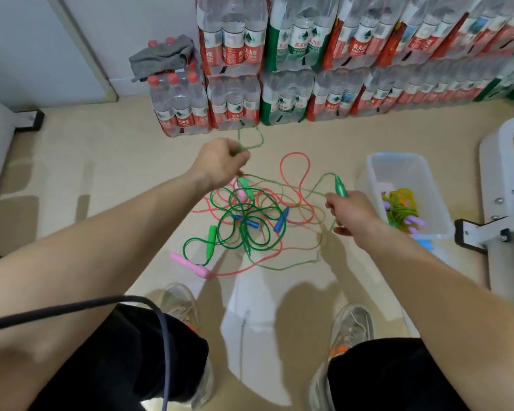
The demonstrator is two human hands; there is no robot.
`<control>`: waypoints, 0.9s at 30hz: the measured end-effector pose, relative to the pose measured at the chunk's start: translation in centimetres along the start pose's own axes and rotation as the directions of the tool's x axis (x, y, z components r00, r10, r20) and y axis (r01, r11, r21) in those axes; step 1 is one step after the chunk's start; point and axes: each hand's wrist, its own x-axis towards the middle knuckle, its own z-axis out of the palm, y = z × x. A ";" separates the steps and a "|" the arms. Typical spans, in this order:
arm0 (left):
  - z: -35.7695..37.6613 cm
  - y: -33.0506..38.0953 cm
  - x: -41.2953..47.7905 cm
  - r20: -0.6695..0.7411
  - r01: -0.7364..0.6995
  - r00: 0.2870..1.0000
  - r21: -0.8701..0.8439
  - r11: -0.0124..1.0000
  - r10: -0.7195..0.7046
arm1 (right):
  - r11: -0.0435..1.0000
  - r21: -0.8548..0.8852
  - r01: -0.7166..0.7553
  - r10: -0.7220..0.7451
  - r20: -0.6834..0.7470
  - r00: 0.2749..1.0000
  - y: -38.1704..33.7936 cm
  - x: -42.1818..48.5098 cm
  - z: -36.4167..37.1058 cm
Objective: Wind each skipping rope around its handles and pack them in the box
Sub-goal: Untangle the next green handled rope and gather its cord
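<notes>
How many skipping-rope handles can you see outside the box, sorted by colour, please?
Green handles: 3, one of them gripped by the right hand; the left hand pinches a green rope.
Pink handles: 2
Blue handles: 2
Total: 7 clearly shown; the tangle may hide more.

My left hand [220, 164] turns its back to me, so I cannot see how its fingers pinch the rope [239, 137]. My right hand [350, 212] covers the lower end of the handle [340, 186] it grips. In the tangle [250, 216] I cannot tell which rope joins which handle. The bundle [399, 207] in the box [395, 157] is blurred behind the wall. The bottle packs [353, 54] run off the top and right edges, the cable [72, 308] off the left and bottom
</notes>
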 end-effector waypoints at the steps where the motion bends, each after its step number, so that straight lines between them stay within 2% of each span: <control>1: 0.8 0.3 0.2 -0.012 -0.082 0.997 -0.052 0.995 0.082 | 0.999 0.004 -0.042 0.042 -0.028 0.999 1.5 0.9 0.3; 3: 3.1 -0.9 0.5 0.016 -0.147 0.989 -0.023 0.989 0.147 | 0.992 0.012 -0.123 0.123 -0.091 0.988 4.7 2.3 1.4; 5: 5.8 -4.3 0.5 0.090 -0.059 0.995 0.111 0.992 0.049 | 0.979 -0.020 -0.201 0.196 -0.142 0.970 8.1 3.4 2.8; 7: 8.4 -8.1 -0.2 0.237 0.003 0.968 0.321 0.947 -0.083 | 0.965 -0.108 -0.238 0.219 -0.163 0.962 10.7 3.5 4.1; 8: 9.7 -9.7 -0.7 0.337 -0.030 0.932 0.434 0.900 -0.131 | 0.955 -0.175 -0.241 0.211 -0.177 0.962 11.6 3.5 4.7; 10: 12.4 -12.5 -1.6 0.542 -0.210 0.823 0.568 0.796 -0.170 | 0.944 -0.232 -0.236 0.193 -0.193 0.962 13.0 4.0 6.0; 12: 15.2 -14.6 -2.2 0.638 -0.344 0.754 0.583 0.736 -0.153 | 0.951 -0.193 -0.242 0.222 -0.121 0.968 14.1 4.5 7.7; 14: 18.1 -16.5 -2.3 0.640 -0.426 0.763 0.605 0.673 -0.092 | 0.956 -0.133 -0.263 0.264 -0.014 0.965 15.3 5.3 9.6; 16: 20.3 -17.9 -2.4 0.604 -0.501 0.797 0.634 0.589 0.028 | 0.953 -0.131 -0.273 0.284 0.077 0.956 15.7 5.6 11.0; 19: 21.9 -19.1 -2.6 0.552 -0.549 0.814 0.627 0.553 0.182 | 0.955 -0.112 -0.274 0.288 0.137 0.948 15.9 6.0 12.3; 22: 22.5 -19.2 -2.0 0.554 -0.602 0.789 0.608 0.517 0.267 | 0.951 -0.071 -0.302 0.309 0.163 0.937 15.9 6.2 12.6; 24: 22.4 -19.0 -1.7 0.541 -0.603 0.790 0.599 0.527 0.290 | 0.952 -0.010 -0.306 0.302 0.190 0.934 15.6 6.3 12.4; 26: 22.0 -17.8 -1.7 0.525 -0.600 0.794 0.598 0.531 0.306 | 0.929 0.140 -0.342 0.310 0.210 0.927 14.8 5.9 11.9; 27: 21.5 -16.6 -1.6 0.512 -0.564 0.813 0.577 0.590 0.277 | 0.905 0.230 -0.359 0.314 0.211 0.926 14.1 5.7 11.5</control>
